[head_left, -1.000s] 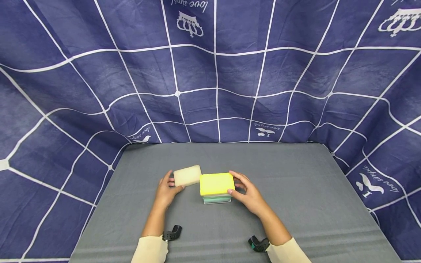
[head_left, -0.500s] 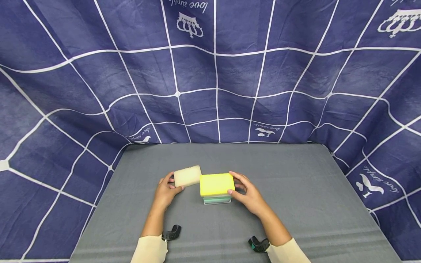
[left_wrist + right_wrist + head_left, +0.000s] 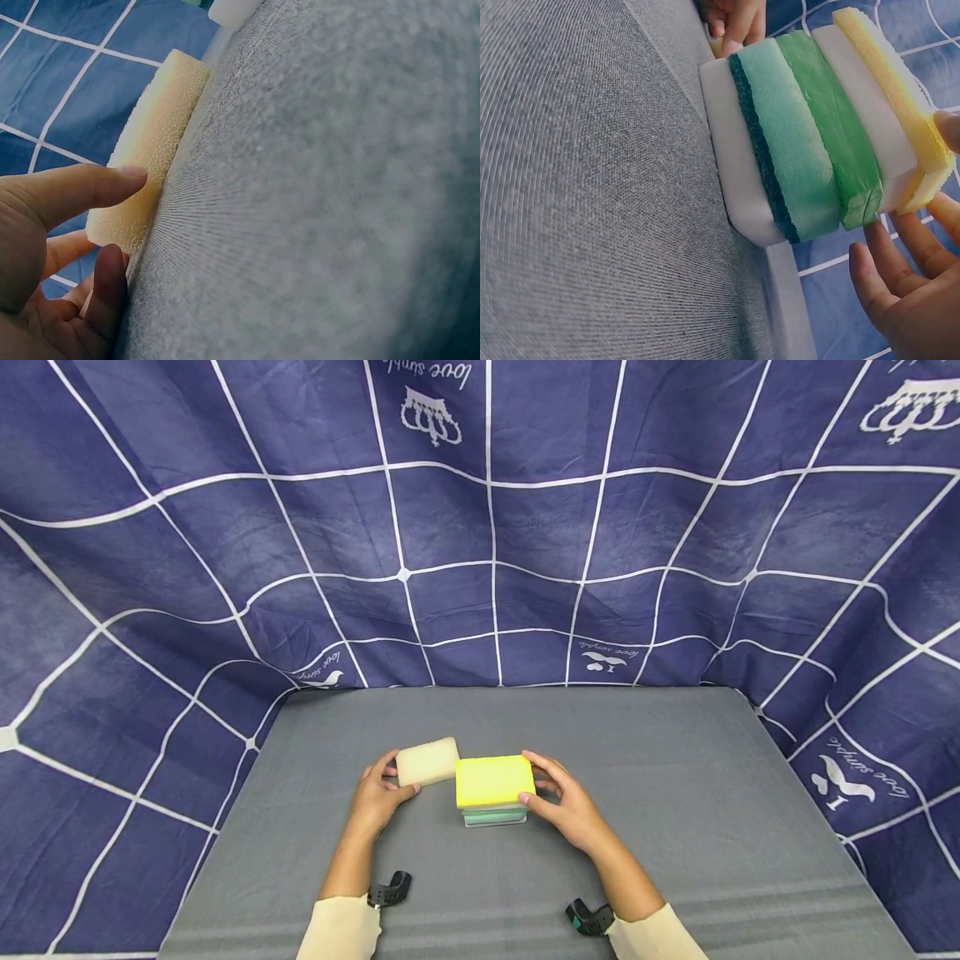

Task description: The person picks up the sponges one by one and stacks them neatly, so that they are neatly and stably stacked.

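Note:
In the head view, my left hand (image 3: pixel 375 800) holds the left end of a cream sponge (image 3: pixel 427 762) lying on the table. The left wrist view shows the thumb on the near side of that sponge (image 3: pixel 161 124) and fingers at its end and behind it. My right hand (image 3: pixel 572 810) grips the right end of a yellow sponge (image 3: pixel 493 782) topping a stack. Below it, the right wrist view shows a white block (image 3: pixel 874 120), a green block (image 3: pixel 832 127), a teal sponge (image 3: pixel 787 135) with a dark scouring layer, and a white block (image 3: pixel 735 150) at the bottom.
A grey cloth-covered table (image 3: pixel 637 752) lies under everything. Blue curtain (image 3: pixel 540 527) with white grid lines surrounds its back and sides. The cream sponge sits close to the left of the stack. Each wrist wears a black band (image 3: pixel 392 889).

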Available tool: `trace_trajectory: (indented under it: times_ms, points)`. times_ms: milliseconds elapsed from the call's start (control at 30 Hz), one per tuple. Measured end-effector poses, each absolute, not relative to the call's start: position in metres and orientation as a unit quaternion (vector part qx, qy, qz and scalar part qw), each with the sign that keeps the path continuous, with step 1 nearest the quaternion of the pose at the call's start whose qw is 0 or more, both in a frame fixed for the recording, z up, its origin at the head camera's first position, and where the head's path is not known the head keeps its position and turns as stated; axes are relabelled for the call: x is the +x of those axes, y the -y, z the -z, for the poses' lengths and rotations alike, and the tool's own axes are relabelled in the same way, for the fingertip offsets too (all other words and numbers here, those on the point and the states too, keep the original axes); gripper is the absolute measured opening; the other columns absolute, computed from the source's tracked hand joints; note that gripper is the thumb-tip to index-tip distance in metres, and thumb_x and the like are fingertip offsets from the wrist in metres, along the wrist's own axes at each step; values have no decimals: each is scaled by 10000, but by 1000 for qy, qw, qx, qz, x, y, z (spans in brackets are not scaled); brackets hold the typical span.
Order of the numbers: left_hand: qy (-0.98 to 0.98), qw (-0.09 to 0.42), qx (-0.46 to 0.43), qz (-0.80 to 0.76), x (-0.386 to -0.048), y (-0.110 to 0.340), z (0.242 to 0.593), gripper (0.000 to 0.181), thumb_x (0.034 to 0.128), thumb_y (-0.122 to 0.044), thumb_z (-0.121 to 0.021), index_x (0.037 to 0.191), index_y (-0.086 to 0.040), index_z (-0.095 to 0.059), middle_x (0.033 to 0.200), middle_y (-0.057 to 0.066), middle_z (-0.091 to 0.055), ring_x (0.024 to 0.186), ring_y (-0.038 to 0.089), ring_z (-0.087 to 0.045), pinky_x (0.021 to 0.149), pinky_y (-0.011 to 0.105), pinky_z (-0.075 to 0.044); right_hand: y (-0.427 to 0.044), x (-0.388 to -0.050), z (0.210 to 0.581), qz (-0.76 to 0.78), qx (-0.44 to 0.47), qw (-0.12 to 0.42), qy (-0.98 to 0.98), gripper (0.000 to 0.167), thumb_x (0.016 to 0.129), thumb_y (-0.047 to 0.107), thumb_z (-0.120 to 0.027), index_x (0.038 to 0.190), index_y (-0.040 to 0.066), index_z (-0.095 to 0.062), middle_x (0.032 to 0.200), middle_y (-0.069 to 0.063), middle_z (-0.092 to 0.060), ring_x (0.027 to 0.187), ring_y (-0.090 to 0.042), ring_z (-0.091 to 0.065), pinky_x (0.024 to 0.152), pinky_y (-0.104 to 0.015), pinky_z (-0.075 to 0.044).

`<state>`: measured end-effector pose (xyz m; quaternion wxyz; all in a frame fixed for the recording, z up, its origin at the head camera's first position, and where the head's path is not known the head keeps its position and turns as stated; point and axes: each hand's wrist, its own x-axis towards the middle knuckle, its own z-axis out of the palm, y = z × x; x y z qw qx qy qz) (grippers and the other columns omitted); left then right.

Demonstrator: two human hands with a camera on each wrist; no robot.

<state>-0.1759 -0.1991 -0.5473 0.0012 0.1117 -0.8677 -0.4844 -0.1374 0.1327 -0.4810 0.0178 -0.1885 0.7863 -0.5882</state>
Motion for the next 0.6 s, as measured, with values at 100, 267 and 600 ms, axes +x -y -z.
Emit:
trace_trajectory:
  times_ms: [100,267,600]
  points:
    - [870,-1,108,481,-176,199,547,849,805,-150,-841,1539,-113,-415,1230,186,-529,901,219,-563,703,275,-438,-133,-137,480,587,-188,19,-787,631,908,121,-758,1481,107,-492,1453,-150,-532,1291,-157,-545,1039,-545,-472]
    - [875,-7,98,474,-177,200,544,870,804,-176,-843,1549,-104,-398,1222,191,-525,901,218,-560,705,278,-435,-134,-137,479,586,-187,20,-788,632,912,123,-755,1485,111,-489,1462,-147,-528,1299,-179,-546,1045,-553,-465]
    - [870,0,107,480,-175,198,544,804,775,-150,-853,1477,-74,-468,1219,142,-513,899,190,-527,712,256,-422,-133,-136,477,587,-187,23,-787,630,909,118,-757,1481,97,-493,1449,-164,-533,1313,-285,-541,1055,-572,-452]
